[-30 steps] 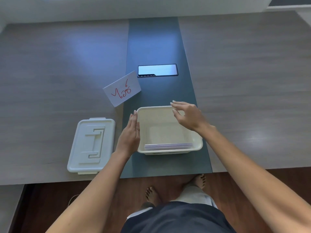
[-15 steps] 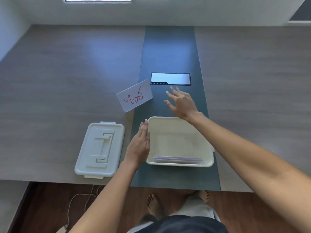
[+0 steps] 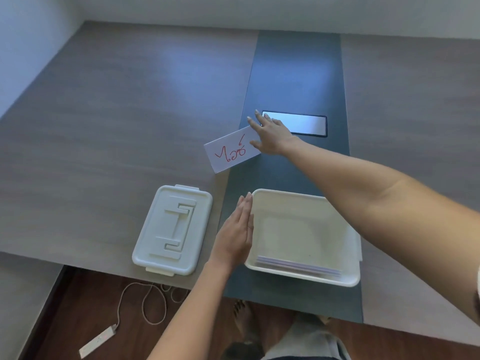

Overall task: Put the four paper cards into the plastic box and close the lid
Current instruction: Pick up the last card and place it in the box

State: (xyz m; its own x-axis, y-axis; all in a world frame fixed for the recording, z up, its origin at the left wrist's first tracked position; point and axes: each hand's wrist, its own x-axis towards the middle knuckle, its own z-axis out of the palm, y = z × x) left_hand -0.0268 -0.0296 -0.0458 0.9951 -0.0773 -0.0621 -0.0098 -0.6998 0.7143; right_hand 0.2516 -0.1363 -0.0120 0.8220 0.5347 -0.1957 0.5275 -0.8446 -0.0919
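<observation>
A white paper card (image 3: 230,152) with red handwriting lies flat on the table, beyond the box. My right hand (image 3: 270,135) rests with spread fingers on the card's right end. The open white plastic box (image 3: 304,237) sits near the table's front edge, with a few cards (image 3: 298,265) leaning along its near wall. My left hand (image 3: 237,235) is flat, fingers together, pressed against the box's left wall. The box's lid (image 3: 172,229) lies top side up on the table, left of my left hand.
A shiny metal cover plate (image 3: 302,123) is set in the dark centre strip (image 3: 296,74) of the wooden table, just past my right hand. Below the table edge a white power strip (image 3: 97,342) with its cable lies on the floor, near my feet.
My right hand has moved from above the box, forward and left, onto the lettered card. The left hand has stayed at the box's left wall. The camera has tilted.
</observation>
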